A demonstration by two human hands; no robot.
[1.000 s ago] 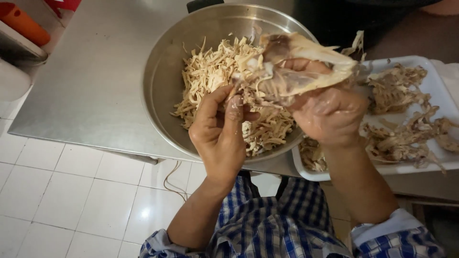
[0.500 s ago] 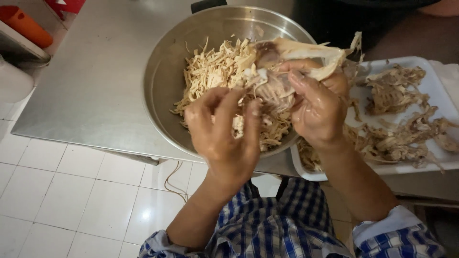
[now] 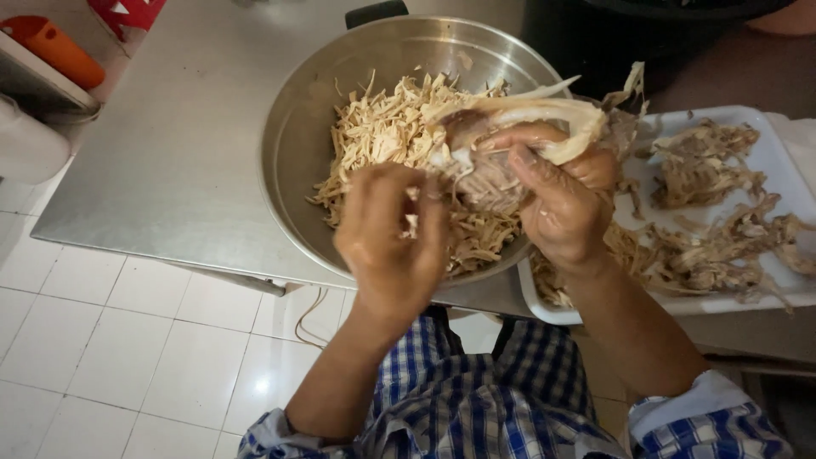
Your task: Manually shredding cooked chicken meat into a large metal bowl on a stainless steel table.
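Note:
A large steel bowl [image 3: 306,127] on the metal table holds a heap of pale shredded chicken meat [image 3: 382,136]. My right hand [image 3: 565,204] grips a cooked chicken carcass [image 3: 527,115] over the bowl's right side. My left hand [image 3: 391,238] hovers over the bowl's near rim, fingers pinched on small shreds of meat just left of the carcass; it is blurred.
A white tray [image 3: 782,157] at the right holds picked chicken bones and scraps [image 3: 705,246]. The steel table [image 3: 170,144] ends at a near edge above white floor tiles [image 3: 110,348]. An orange object [image 3: 55,47] and a white container [image 3: 25,144] sit at far left.
My left hand has pulled away from the carcass toward the bowl's near rim with shreds of meat. My right hand has turned the carcass and moved it slightly up.

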